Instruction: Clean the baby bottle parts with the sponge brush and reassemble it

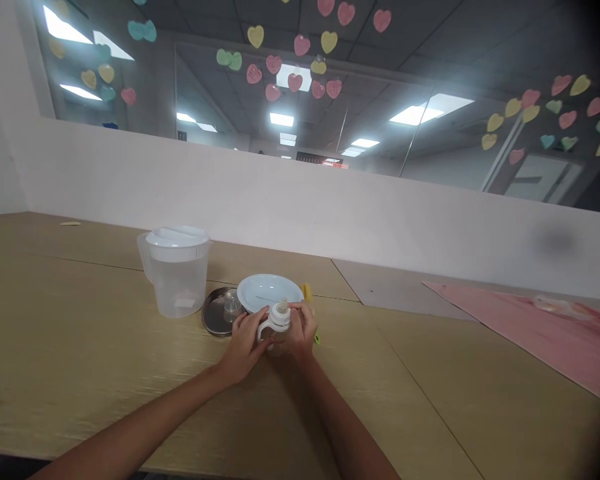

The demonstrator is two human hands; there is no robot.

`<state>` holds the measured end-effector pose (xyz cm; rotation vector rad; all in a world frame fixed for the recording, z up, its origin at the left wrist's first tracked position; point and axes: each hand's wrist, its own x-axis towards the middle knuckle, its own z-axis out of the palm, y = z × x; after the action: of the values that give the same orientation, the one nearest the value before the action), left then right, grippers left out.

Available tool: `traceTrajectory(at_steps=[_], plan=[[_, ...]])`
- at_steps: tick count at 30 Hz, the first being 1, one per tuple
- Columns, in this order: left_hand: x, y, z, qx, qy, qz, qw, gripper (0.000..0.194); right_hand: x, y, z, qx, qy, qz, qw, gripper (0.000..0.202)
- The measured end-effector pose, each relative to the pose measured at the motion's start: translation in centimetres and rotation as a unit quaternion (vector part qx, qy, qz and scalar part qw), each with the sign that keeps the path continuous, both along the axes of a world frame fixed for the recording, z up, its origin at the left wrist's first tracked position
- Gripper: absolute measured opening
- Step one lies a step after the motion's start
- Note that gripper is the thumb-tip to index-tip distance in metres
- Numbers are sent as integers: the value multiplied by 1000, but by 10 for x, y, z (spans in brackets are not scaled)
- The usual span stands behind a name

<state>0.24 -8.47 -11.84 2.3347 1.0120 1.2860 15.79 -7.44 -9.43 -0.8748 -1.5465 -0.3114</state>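
Between my two hands is a baby bottle (279, 317) with a white collar, a side handle and a pale nipple on top. My left hand (245, 341) grips it from the left at the handle. On the right side my right hand (303, 328) closes round it, fingers near the collar. The hands hide most of the bottle's body. Just beyond it sits a white oval bowl (270, 287). To the left lies a round metal tray (214, 323) with a clear dome-shaped cap (231, 306) on it. Something yellow (307, 291) shows partly behind my right hand.
A clear plastic pitcher (180, 283) with a white lid stands at the left, its handle pointing left. At the right a pink cloth or mat (540, 333) carries a clear plastic packet (560, 307). Behind the wooden table (105, 353) runs a white wall (280, 207) under a window.
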Motion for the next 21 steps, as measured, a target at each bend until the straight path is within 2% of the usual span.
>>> traceTrajectory(at_steps=[3,6,13,21], plan=[[0,-1,1,-5,-3,-2,1000,53,-1,-3,3,-22,95,-5,995,25],[0,-1,1,-5,-3,-2,1000,53,-4,-6,6,-33,112,-11,993,28],[-1,-1,2,-1,-1,6,1000,53,-14,-14,10,-10,66,17,998,26],[-1,-2,4,5,-2,5,1000,51,-23,-23,12,27,8,-2,1000,22]])
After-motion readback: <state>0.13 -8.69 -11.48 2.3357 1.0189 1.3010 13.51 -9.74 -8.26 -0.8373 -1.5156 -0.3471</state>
